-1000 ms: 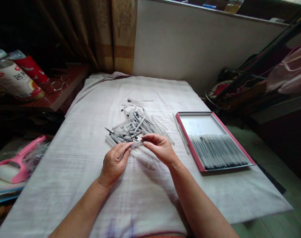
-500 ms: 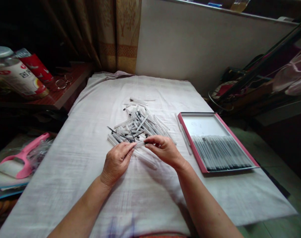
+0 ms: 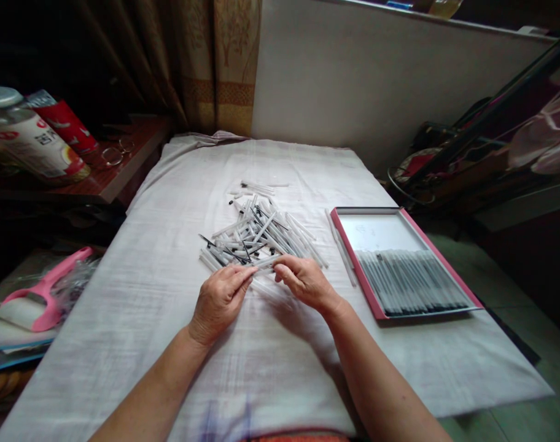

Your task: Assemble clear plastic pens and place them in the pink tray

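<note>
Between left hand (image 3: 220,299) and right hand (image 3: 304,281): clear tube (image 3: 263,263) pinched, axis left-right.

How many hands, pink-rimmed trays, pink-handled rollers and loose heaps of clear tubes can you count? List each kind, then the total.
Hands: 2, left hand and right hand
Pink-rimmed tray: 1
Pink-handled roller: 1
Loose heap of clear tubes: 1
Total: 5

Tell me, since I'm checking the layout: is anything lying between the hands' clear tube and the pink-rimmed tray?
Yes. A loose clear tube lies on the cloth beside the tray, between it and the held tube.
</note>
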Action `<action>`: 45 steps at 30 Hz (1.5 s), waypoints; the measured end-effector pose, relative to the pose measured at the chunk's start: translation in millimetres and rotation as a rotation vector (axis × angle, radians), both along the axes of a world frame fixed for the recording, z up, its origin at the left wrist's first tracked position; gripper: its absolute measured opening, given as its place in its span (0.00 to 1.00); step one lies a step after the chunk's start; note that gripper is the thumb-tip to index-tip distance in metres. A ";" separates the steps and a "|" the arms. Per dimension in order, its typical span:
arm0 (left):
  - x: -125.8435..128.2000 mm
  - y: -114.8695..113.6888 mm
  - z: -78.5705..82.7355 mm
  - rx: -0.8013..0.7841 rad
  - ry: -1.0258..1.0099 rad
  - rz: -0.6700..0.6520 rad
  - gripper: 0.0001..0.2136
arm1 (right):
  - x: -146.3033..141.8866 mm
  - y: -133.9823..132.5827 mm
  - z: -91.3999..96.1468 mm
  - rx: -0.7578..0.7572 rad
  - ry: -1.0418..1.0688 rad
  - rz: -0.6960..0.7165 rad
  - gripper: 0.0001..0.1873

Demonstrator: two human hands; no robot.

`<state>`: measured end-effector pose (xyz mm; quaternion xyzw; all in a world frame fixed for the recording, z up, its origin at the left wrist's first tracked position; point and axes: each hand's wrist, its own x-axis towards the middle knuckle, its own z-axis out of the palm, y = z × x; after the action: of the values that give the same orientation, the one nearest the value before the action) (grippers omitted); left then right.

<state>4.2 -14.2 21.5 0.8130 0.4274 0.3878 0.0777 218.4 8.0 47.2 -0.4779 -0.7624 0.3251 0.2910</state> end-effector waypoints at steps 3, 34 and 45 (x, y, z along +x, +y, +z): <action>0.0 0.1 -0.5 -0.010 -0.003 0.004 0.12 | 0.9 -5.3 -0.5 0.011 0.108 -0.002 0.09; 1.9 -0.4 -1.1 -0.061 -0.010 -0.018 0.11 | 2.2 -11.8 -6.3 0.075 0.001 -0.067 0.10; 2.7 -0.9 -4.3 -0.074 -0.003 -0.026 0.11 | -0.1 -15.3 -10.1 0.116 -0.057 -0.084 0.12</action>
<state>6.9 -15.1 17.2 0.8143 0.4309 0.3720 0.1135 218.4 -7.3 37.1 -0.5009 -0.7672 0.2540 0.3098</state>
